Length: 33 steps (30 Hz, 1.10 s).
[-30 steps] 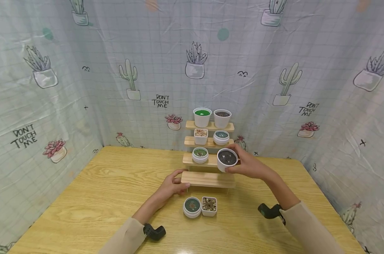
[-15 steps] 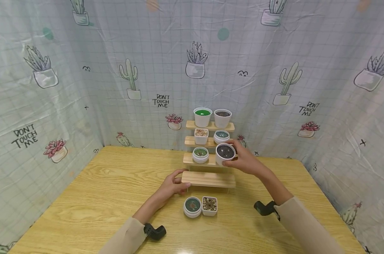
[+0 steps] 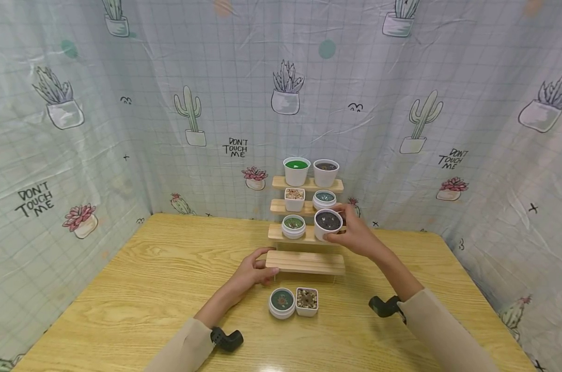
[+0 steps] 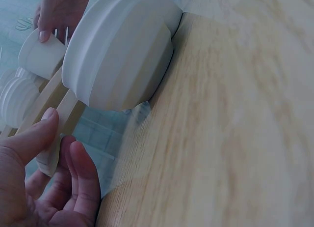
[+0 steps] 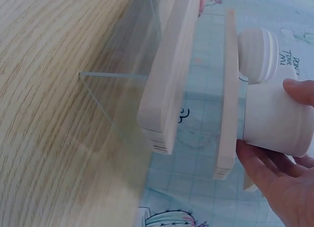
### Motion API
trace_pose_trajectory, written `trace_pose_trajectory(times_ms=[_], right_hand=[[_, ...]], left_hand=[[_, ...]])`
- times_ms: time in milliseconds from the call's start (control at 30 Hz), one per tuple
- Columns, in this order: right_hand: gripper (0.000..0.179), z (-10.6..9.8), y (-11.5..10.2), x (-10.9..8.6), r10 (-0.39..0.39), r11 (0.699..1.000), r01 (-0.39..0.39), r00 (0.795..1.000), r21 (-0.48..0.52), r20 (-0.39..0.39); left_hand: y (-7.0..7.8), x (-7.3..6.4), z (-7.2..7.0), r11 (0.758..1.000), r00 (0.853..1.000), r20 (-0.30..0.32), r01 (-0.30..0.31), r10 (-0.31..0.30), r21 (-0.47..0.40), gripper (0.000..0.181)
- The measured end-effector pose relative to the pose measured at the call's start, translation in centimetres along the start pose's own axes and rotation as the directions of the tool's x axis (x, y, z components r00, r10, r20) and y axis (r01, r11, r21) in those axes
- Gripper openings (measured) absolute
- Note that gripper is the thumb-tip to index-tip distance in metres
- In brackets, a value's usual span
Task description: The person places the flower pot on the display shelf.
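Note:
My right hand [image 3: 354,233] grips a round white pot [image 3: 328,225] with dark filling by its side, thumb in front. The pot sits upright at the right end of the third step down of a wooden tiered stand [image 3: 305,262]; in the right wrist view the pot's base [image 5: 267,121] is right at the plank. My left hand [image 3: 249,271] holds the left end of the lowest plank, thumb on top and fingers curled beneath, as the left wrist view shows. Left of the dark pot stands a ribbed white pot [image 3: 293,227] with green filling.
On the upper steps stand a green-filled pot [image 3: 296,172], a brown-filled pot [image 3: 326,173], a square pebble pot [image 3: 294,200] and a low blue-green pot [image 3: 324,200]. Before the stand are a round pot [image 3: 282,304] and a square pebble pot [image 3: 306,302]. A printed curtain [image 3: 234,93] hangs behind.
My right hand has carried the dark-filled pot slightly left and back, onto the third step beside the ribbed green-filled pot. My left hand has stayed on the lowest plank.

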State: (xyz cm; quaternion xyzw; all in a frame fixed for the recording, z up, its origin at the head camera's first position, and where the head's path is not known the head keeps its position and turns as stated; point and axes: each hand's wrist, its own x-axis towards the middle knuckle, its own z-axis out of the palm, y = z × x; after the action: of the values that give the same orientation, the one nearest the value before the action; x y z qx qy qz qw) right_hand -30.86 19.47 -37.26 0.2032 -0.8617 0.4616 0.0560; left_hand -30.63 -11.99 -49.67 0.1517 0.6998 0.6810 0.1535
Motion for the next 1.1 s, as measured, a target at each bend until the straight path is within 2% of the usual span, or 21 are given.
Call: trace_pose_trajectory(times_ms=[200, 1100], right_hand=[[0.081, 0.01, 0.02, -0.05, 0.027, 0.999, -0.027, 1.000, -0.024, -0.010], [0.078, 0.40, 0.55, -0.01, 0.043, 0.999, -0.043, 0.999, -0.034, -0.001]], left_hand=[[-0.03, 0.01, -0.02, 1.000, 1.000, 0.000, 0.000, 0.000, 0.000, 0.073], [-0.05, -0.12, -0.05, 1.000, 1.000, -0.002, 0.010, -0.010, -0.010, 0.073]])
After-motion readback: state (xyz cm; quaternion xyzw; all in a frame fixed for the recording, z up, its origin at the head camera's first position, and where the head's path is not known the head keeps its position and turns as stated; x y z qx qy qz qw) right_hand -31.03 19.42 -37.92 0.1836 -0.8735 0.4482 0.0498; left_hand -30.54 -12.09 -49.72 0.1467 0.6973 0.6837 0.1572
